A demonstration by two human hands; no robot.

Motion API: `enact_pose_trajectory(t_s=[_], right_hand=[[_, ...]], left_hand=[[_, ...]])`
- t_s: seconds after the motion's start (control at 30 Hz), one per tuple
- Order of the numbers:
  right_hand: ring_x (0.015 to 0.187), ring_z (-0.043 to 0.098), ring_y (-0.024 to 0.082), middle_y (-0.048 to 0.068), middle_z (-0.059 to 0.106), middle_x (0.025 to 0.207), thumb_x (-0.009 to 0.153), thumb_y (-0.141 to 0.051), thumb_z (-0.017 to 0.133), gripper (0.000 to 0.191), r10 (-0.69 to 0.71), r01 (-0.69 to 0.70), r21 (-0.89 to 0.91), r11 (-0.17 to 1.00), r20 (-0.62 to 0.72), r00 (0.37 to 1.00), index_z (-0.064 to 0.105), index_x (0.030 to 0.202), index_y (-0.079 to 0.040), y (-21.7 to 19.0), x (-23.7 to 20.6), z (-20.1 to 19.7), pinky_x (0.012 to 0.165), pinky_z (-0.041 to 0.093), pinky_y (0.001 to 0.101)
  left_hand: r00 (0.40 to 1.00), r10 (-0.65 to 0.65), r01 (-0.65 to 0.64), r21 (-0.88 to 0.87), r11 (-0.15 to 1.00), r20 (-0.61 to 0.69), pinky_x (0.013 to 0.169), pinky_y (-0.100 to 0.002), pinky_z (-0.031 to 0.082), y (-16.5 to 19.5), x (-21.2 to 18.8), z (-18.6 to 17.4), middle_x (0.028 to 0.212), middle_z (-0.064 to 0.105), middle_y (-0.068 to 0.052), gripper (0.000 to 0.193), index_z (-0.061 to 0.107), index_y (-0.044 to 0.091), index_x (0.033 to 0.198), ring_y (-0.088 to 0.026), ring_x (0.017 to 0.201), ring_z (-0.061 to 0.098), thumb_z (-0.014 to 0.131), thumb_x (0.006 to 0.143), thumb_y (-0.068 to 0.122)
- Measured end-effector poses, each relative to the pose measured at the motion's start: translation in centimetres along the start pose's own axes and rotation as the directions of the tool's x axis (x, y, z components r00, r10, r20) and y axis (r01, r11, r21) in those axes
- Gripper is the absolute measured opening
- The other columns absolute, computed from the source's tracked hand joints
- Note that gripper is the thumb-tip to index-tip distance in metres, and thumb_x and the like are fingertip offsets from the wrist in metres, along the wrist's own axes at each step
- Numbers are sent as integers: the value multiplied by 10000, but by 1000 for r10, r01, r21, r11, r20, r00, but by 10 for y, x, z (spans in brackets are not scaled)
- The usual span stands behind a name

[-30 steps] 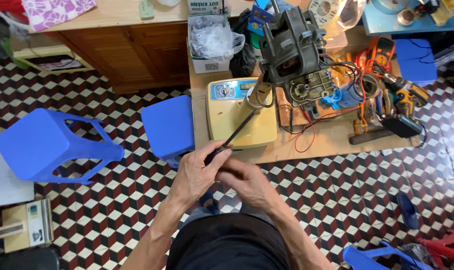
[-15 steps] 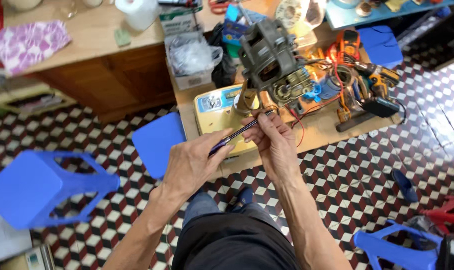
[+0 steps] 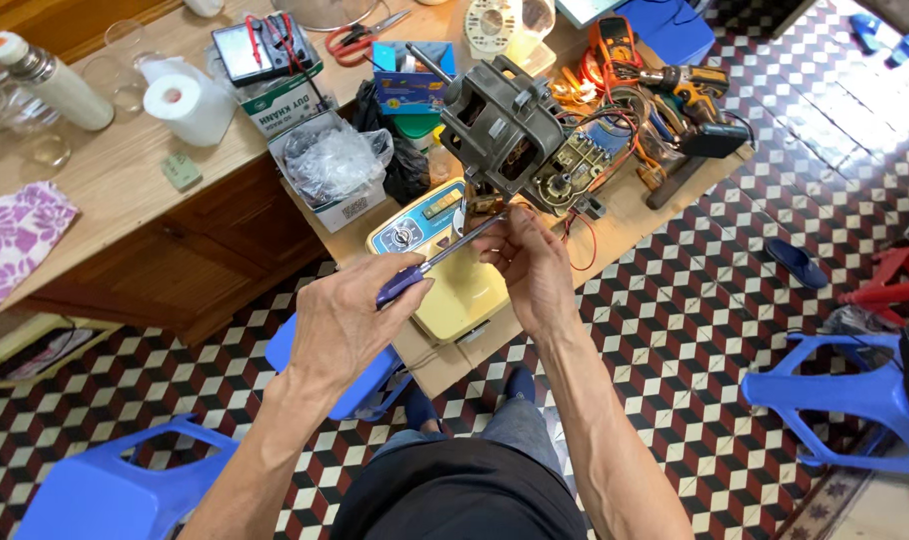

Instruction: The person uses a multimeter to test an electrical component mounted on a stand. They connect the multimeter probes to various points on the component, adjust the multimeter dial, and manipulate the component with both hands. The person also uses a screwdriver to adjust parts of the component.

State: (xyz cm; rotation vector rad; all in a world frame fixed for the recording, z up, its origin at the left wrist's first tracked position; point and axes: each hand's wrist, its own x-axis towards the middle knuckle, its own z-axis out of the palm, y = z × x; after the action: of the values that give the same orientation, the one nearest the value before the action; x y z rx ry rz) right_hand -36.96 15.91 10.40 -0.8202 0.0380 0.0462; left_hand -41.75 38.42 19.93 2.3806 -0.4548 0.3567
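A screwdriver [image 3: 430, 265] with a purple handle slants over a yellow scale [image 3: 455, 290] on the low table [image 3: 665, 205], tip at the base of the grey electric motor [image 3: 503, 125]. The left hand [image 3: 350, 320] grips its handle; the right hand [image 3: 530, 260] pinches near the tip.

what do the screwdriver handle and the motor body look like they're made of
Screwdriver handle: likely plastic, a smooth, solid blue-purple grip in the left hand. Motor body: seemingly cast metal, dull grey with a matte, unpainted look and ribbed edges.
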Motion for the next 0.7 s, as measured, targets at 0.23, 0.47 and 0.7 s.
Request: enact_pose_trajectory(t_s=[0.23,0.47,0.7], right_hand=[[913,693,191,135,729,1061,1072,-147,593,224,-109,105,-68,992,-64,992,660,1197,27,-8,-9,-6,820,557,326],[899,705,185,117,737,1048,1049,-164,629,232,-120,124,32,992,-98,988,679,1185,18,-9,-19,5,797,556,304],[881,732,192,112,755,1009,1036,-133,636,213,-120,124,20,992,-137,983,698,1166,24,-11,-21,3,763,587,304]], left_hand=[[996,94,-93,-119,989,2,681,-328,604,-6,6,11,1006,781,-73,239,771,98,1069,-233,803,763,789,876,239],[996,72,-65,-129,990,51,653,-343,586,-15,14,17,933,783,-52,243,788,156,1080,-233,759,754,799,864,266],[993,105,-95,-198,976,44,669,-343,580,-25,15,20,917,762,-47,291,780,162,1121,-229,765,738,801,862,294]])
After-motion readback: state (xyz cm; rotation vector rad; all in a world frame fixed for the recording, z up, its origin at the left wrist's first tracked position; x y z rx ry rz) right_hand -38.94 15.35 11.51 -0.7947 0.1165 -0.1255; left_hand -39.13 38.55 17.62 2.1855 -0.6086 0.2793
